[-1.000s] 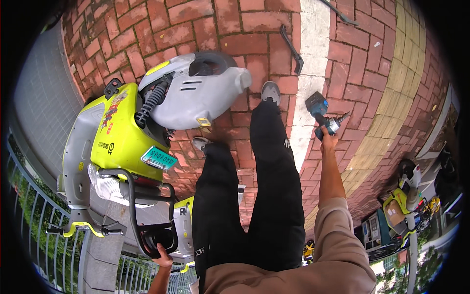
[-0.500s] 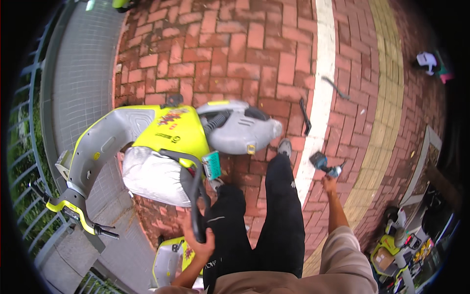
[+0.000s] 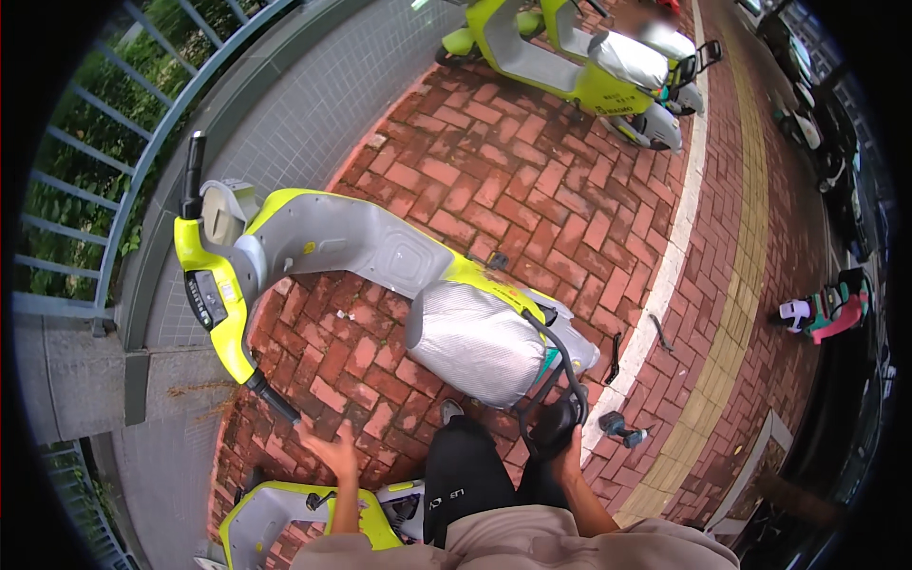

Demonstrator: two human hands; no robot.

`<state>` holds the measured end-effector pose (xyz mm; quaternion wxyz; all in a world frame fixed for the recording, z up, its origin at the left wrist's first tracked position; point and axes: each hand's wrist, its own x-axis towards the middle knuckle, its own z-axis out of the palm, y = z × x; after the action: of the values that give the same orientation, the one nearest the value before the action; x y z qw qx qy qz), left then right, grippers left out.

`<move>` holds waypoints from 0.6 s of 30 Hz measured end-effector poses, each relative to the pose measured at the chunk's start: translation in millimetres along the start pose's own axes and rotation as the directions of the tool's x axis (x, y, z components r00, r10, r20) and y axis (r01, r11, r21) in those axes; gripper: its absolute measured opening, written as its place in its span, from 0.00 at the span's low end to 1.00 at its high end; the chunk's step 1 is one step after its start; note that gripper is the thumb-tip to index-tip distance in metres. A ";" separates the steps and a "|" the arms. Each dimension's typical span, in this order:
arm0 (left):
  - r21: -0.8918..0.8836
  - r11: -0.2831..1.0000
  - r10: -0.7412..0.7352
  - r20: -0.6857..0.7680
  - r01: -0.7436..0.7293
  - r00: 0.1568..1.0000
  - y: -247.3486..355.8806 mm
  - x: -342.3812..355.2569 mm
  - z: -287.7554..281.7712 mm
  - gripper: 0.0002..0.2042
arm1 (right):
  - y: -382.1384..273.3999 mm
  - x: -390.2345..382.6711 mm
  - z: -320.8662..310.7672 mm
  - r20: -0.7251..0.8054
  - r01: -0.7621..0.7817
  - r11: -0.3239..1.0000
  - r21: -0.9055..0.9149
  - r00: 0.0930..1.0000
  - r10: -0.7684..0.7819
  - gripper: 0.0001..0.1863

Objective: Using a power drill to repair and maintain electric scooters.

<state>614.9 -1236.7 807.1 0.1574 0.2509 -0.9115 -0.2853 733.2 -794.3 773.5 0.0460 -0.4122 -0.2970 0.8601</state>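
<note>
A yellow-green and grey electric scooter (image 3: 380,237) stands before me, its seat under a silver cover (image 3: 475,337). My left hand (image 3: 332,453) is open with fingers spread, just short of the near black handlebar grip (image 3: 274,397). At the scooter's tail, my right hand (image 3: 571,458) is closed around the black rear rack (image 3: 577,385); its fingers are partly hidden. On the paving to the right of that hand lies a blue and black cordless power tool (image 3: 622,428).
Two black strips (image 3: 615,358) (image 3: 660,332) lie near the white line (image 3: 680,237). Another yellow-green scooter (image 3: 380,518) stands close at my left. More scooters (image 3: 608,90) are parked farther off. A low tiled wall (image 3: 313,114) with a blue railing (image 3: 133,199) runs along the left.
The power tool has left my right hand and lies on the ground. My right hand has taken the rear rack; my left has let go of it and moved left toward the handlebar. The view has shifted.
</note>
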 end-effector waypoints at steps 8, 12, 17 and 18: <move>-0.536 0.546 -0.409 0.500 0.644 0.763 -110.8 155.8 -2.7 0.13 | 9.0 16.0 26.8 -0.225 0.139 0.690 -0.710 0.884 -0.409 0.17; -0.565 0.447 -0.271 0.653 0.693 0.707 -99.5 164.6 -18.1 0.14 | 10.6 16.6 26.3 -0.253 0.061 0.601 -0.797 0.869 -0.424 0.21; -0.614 0.393 -0.336 0.597 0.684 0.729 -54.0 141.4 11.3 0.11 | 7.1 15.1 28.3 -0.199 0.056 0.457 -0.888 0.848 -0.492 0.22; -0.654 0.351 -0.375 0.557 0.670 0.741 -33.9 139.4 23.0 0.10 | 7.5 18.4 27.0 -0.148 0.131 0.476 -0.870 0.851 -0.505 0.22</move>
<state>502.6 -1327.0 788.7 0.0088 0.3787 -0.5452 -0.7478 702.5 -807.3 769.9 0.0643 -0.4790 -0.7267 0.4883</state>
